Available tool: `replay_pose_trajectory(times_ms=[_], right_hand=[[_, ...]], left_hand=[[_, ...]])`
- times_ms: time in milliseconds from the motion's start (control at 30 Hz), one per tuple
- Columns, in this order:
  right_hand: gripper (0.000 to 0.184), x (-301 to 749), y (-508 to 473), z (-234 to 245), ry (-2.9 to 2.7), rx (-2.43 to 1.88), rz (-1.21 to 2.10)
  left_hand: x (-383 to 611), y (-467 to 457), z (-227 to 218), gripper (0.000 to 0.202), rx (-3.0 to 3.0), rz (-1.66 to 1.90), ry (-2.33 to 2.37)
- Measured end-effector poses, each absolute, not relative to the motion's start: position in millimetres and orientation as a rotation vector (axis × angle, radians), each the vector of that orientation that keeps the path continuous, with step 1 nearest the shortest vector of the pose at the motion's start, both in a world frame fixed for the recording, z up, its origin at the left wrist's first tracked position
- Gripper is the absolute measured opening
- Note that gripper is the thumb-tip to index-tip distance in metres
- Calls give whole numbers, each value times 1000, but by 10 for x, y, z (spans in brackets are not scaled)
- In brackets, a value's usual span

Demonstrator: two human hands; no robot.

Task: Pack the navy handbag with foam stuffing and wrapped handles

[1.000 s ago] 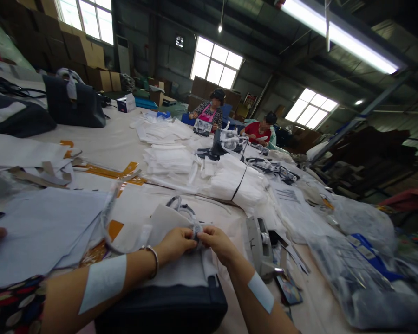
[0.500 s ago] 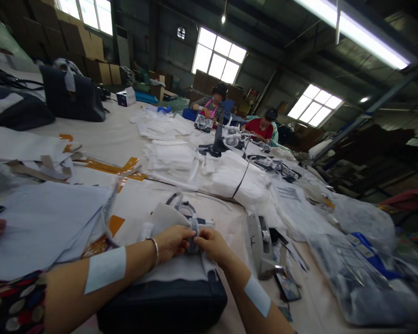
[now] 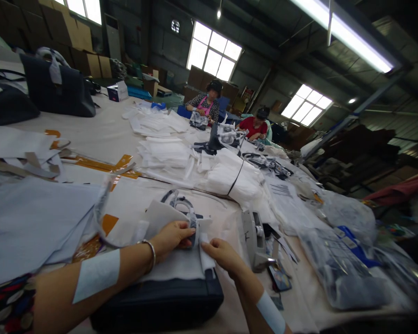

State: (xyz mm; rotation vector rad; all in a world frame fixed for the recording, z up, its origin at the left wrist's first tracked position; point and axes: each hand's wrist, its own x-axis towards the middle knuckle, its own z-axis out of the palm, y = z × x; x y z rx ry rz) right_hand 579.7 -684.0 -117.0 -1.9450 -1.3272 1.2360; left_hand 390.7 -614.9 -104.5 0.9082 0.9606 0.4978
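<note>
"Two hands at that looped grey plastic strap (image 3: 184,204), lying on a soft white felt sheet (image 3: 174,271). Where exactly is it?"

"On the felt, which drapes over a black padded case (image 3: 156,301) at the near edge of the cream cloth-covered tabletop (image 3: 101,125)."

"Is the left grip (image 3: 172,234) clamped on it?"

"Its fingers lie against the strap beside a dark clip (image 3: 198,216), but I can't tell whether they're clamped. The right grip (image 3: 223,256) sits apart, loosely curled on the felt."

"How will it handle?"

"Light and bendy, I'd judge. Take hold at the clip, not the floppy loop."
</note>
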Motion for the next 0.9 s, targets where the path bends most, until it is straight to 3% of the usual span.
replay_pose_trajectory(times_ms=[200, 433, 900], right_hand=[[28, 5660, -6833, -1148, -1113, -1833, 1395], [40, 5591, -6754, -946, -818, -1188, 1565], [44, 5331, -6675, -1230, -871, -1370, 1436]], left_hand=[[3897, -6085, -1170, 39, 969, 452, 961], [3868, -6082, -1226, 42, 906, 436, 920], [3850, -6110, -1371, 41, 841, 382, 806]])
